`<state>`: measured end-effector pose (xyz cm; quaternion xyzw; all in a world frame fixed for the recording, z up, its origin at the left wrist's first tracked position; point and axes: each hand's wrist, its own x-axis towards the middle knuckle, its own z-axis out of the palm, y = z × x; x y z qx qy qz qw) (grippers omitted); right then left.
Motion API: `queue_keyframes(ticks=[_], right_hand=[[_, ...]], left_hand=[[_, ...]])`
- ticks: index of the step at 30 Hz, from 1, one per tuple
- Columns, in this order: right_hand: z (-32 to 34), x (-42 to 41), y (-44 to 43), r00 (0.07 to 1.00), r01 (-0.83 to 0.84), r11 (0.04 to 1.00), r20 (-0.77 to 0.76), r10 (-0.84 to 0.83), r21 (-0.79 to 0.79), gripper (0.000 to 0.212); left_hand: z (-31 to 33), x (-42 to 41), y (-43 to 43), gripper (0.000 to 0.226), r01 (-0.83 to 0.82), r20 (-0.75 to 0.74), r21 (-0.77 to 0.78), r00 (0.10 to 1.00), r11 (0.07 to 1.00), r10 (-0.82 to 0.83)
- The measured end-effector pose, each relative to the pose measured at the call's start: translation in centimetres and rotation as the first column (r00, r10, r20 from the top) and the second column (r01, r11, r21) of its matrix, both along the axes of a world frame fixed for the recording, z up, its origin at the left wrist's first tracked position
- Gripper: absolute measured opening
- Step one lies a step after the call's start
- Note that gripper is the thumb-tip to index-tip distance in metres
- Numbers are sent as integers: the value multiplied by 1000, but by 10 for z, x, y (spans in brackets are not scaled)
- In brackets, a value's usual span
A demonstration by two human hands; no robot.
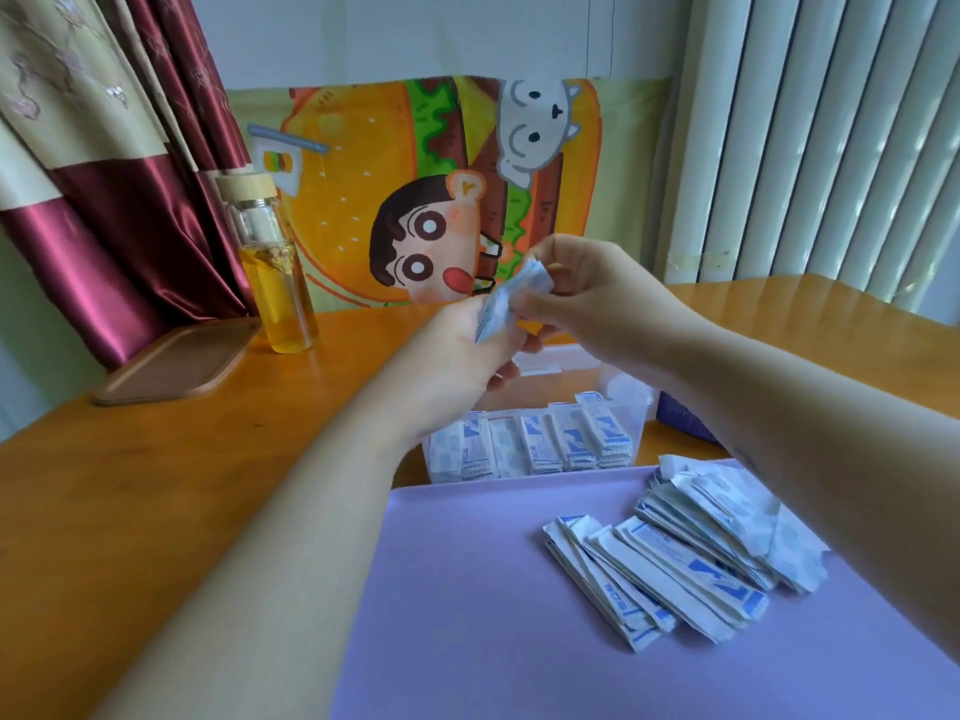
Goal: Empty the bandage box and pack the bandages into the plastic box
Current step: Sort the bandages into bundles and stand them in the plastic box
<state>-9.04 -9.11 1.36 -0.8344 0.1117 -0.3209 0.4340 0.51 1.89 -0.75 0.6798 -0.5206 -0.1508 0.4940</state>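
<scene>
Both my hands are raised above the clear plastic box (631, 407) and hold a small bunch of white-and-blue bandages (506, 298) between them. My left hand (467, 350) grips the lower end and my right hand (576, 288) pinches the upper end. Several bandages stand upright in a row (530, 449) along the box's near wall. A loose pile of bandages (685, 548) lies on the purple tray (467, 589) in front of the box. A dark blue-purple object (680, 418), possibly the bandage box, peeks out behind my right forearm.
A glass bottle of yellow liquid (275, 283) stands at the back left of the wooden table (182, 485), beside a brown flat lid (176, 361). A cartoon cloth hangs behind, a curtain at the left, a radiator at the right.
</scene>
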Motion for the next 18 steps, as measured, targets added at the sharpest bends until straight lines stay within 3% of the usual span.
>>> queue_keyframes(ticks=[2,5,7,9,11,18], right_hand=[[0,15,-14,998,37,999,-52,-36,17,19],[-9,32,-38,980,79,990,-190,-56,116,14],[-19,39,-47,951,68,961,-309,19,269,15],[-29,47,-51,905,54,937,-413,100,345,14],[-36,55,-51,847,46,946,-515,132,320,15],[-48,66,-47,674,-10,997,-735,67,82,25]], left_hand=[[-2,12,-7,12,-15,85,61,996,998,10],[-2,31,-13,35,-61,177,220,984,974,21],[-2,39,-17,46,-113,184,326,981,939,54],[-3,44,-22,37,-143,222,419,974,897,51],[-5,45,-28,16,-177,303,499,953,848,21],[0,40,-44,22,-139,342,790,908,597,-241]])
